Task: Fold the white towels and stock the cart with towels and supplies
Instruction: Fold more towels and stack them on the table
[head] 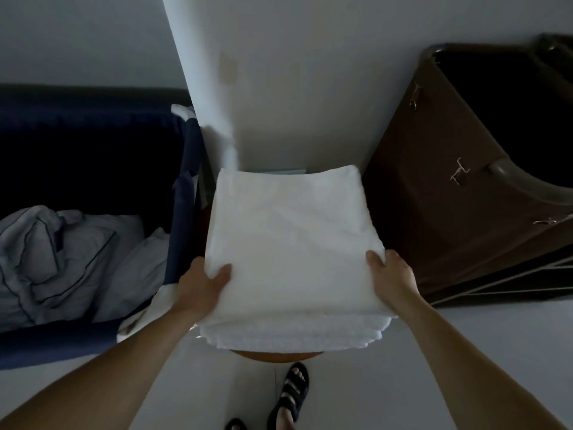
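Dim, pale walls and floor frame a low round wooden stool (pixel 276 356), and on it sits the stack of folded white towels (pixel 291 243). Several are already folded, judging by the layered edges that face the person. None has reached the brown cart (pixel 434 181) yet as far as can be seen, so stocking it with towels and supplies is still to do.

The stack is nearly square, its slightly longer axis running away from the person toward the wall. The left hand (pixel 204 283) and right hand (pixel 392 274) clasp the near corners of the top towel with thumbs on top. The fingers are hidden beneath, so they may be holding more than one layer.

A blue hamper (pixel 183 187) of crumpled linen (pixel 55 259) stands just left.
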Tool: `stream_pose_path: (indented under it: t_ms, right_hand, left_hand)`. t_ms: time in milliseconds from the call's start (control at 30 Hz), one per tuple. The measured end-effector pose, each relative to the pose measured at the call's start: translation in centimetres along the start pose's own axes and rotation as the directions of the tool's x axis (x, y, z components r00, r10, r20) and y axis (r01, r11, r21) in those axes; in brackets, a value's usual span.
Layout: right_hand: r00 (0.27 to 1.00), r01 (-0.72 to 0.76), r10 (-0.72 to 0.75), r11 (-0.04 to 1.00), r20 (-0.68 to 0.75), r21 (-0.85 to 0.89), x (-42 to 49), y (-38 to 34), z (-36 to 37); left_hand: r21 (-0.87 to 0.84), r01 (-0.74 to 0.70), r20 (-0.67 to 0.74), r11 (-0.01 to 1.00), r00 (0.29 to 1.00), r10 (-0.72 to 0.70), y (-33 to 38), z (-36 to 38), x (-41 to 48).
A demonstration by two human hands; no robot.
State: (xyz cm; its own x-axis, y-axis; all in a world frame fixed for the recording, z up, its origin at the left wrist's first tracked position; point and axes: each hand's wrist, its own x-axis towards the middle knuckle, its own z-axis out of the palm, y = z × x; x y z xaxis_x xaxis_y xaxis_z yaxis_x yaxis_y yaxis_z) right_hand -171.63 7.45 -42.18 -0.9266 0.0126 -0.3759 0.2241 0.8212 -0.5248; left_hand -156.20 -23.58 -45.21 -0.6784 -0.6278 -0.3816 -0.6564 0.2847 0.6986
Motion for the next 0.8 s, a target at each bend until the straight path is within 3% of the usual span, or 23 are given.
stream_pose_path:
  t_ms: [133,267,333,400,467,533,633,800]
  right_hand:
    - [0.999,-0.045,0.044,0.999,0.004,0.031,-1.1,2.4,2.3]
    - [0.998,-0.019,0.016,0.998,-0.063,-0.053,-1.3,2.4,2.8]
    - [0.986,0.037,-0.064,0.983,-0.151,-0.179,-1.2,1.9,2.5]
    - [0.946,0.141,-0.23,0.926,-0.228,-0.349,-1.7,0.5,2.2]
    - [0.894,0.313,-0.431,0.797,-0.123,-0.517,-2.4,-1.0,2.7]
    - [0.866,0.433,-0.496,0.685,0.062,-0.586,-2.7,-1.6,4.1]
    - [0.895,0.438,-0.391,0.681,0.214,-0.587,-2.6,-0.2,6.7]
    - [0.902,0.424,-0.364,0.654,0.231,-0.626,-2.4,1.4,8.2]
  left_hand:
    - [0.015,0.037,0.028,0.999,0.999,-0.038,-1.5,1.3,-0.8]
    - [0.005,0.043,-0.003,0.999,0.999,-0.043,-2.0,2.1,-1.0]
    - [0.156,-0.04,-0.078,0.987,0.996,0.053,-1.6,2.2,-1.1]
    - [0.4,-0.212,-0.075,0.892,0.962,0.262,-0.6,2.8,-1.8]
    - [0.557,-0.428,0.073,0.711,0.879,0.472,0.5,3.8,-2.3]
    - [0.597,-0.544,0.206,0.589,0.814,0.543,1.0,5.0,-2.1]
    - [0.637,-0.521,0.31,0.568,0.848,0.431,-1.0,5.5,-1.0]
    - [0.646,-0.507,0.358,0.57,0.862,0.36,-3.2,5.6,-1.0]
